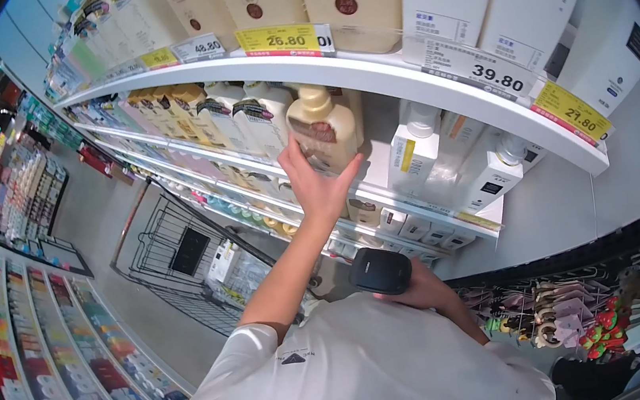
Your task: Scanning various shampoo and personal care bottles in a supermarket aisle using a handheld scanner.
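My left hand (317,179) is raised to the shelf, thumb and fingers spread around the lower part of a cream pump bottle (323,124) with a dark oval label. The bottle stands upright at the front of the second shelf, right of white bottles (264,111) with black labels. Whether the fingers press on it cannot be told. Low in front of my body, my right hand (417,287) holds a black handheld device (379,270), probably a scanner. To the bottle's right stand white boxes with pump tops (416,152).
A shelf edge with price tags (339,62) runs just above the bottle, carrying large bottles and boxes. A wire shopping cart (167,249) with goods in it stands at the left. Small hanging goods (567,313) are at the lower right; another stocked shelf unit (63,351) is at the lower left.
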### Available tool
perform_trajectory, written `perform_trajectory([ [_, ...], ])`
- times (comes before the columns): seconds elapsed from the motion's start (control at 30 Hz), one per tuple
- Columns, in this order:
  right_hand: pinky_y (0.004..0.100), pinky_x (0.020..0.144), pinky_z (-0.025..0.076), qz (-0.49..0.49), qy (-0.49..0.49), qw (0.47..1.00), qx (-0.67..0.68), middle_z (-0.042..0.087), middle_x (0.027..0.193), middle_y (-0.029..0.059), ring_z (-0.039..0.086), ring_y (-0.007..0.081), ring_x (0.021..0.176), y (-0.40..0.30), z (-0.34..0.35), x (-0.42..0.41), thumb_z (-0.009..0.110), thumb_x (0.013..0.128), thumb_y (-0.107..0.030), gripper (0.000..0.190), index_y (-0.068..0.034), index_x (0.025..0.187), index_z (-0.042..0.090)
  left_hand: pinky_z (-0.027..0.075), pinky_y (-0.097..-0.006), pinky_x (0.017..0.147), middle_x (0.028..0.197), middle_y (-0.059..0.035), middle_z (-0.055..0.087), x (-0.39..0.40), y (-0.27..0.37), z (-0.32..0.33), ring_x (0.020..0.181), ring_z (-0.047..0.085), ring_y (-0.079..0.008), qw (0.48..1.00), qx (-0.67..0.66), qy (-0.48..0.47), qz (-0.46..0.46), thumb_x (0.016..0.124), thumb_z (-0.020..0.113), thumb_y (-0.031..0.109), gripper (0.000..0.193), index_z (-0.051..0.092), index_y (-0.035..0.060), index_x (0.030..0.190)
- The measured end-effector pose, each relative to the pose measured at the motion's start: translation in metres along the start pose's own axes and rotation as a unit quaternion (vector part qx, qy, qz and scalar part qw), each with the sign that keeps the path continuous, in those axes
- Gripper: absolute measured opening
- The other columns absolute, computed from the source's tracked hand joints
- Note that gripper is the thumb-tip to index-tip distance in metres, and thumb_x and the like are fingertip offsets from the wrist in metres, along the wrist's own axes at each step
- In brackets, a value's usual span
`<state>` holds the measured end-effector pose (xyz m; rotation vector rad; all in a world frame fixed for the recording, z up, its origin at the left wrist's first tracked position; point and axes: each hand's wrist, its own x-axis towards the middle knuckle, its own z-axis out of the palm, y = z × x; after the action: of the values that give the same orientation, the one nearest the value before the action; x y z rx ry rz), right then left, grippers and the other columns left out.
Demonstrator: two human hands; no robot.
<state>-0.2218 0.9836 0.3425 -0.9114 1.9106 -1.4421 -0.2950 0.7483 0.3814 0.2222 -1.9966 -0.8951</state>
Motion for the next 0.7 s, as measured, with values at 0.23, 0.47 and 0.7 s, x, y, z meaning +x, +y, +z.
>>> perform_trajectory([
  [0.23, 0.0345, 0.089, 0.052, 0.042, 0.025, 0.998, 0.027, 0.073, 0.109, 0.0136, 0.066, 0.0175, 0.097, -0.001, 0.003, 0.001, 0.083, 0.08, -0.024, 0.045, -0.001, 0.117, 0.068, 0.041, -0.0443, 0.105, 0.131, -0.0237, 0.038, -0.004, 0.007, 0.007, 0.122, 0.045, -0.0395, 0.999, 0.025, 0.011, -0.03, 0.066, 0.094, 0.028, 0.116, 0.023, -0.0044, 0.152],
  [0.47, 0.0351, 0.09, 0.051, 0.069, -0.011, 0.997, 0.027, 0.073, 0.108, 0.0134, 0.065, 0.0175, 0.098, 0.004, 0.003, 0.008, 0.082, 0.081, -0.023, 0.046, 0.0, 0.118, 0.067, 0.032, -0.0471, 0.112, 0.139, -0.025, 0.029, -0.004, 0.005, 0.013, 0.13, 0.034, -0.0424, 0.998, 0.053, 0.026, -0.022, 0.068, 0.092, 0.027, 0.117, 0.019, -0.0032, 0.154],
  [0.7, 0.0355, 0.092, 0.051, 0.087, -0.019, 0.996, 0.029, 0.071, 0.114, 0.0138, 0.064, 0.0181, 0.103, 0.008, 0.007, 0.013, 0.084, 0.079, -0.023, 0.051, 0.0, 0.121, 0.065, 0.032, -0.0473, 0.112, 0.138, -0.0254, 0.029, -0.005, -0.002, 0.016, 0.129, 0.034, -0.0424, 0.998, 0.059, 0.03, -0.023, 0.066, 0.092, 0.026, 0.118, 0.019, -0.0024, 0.154],
])
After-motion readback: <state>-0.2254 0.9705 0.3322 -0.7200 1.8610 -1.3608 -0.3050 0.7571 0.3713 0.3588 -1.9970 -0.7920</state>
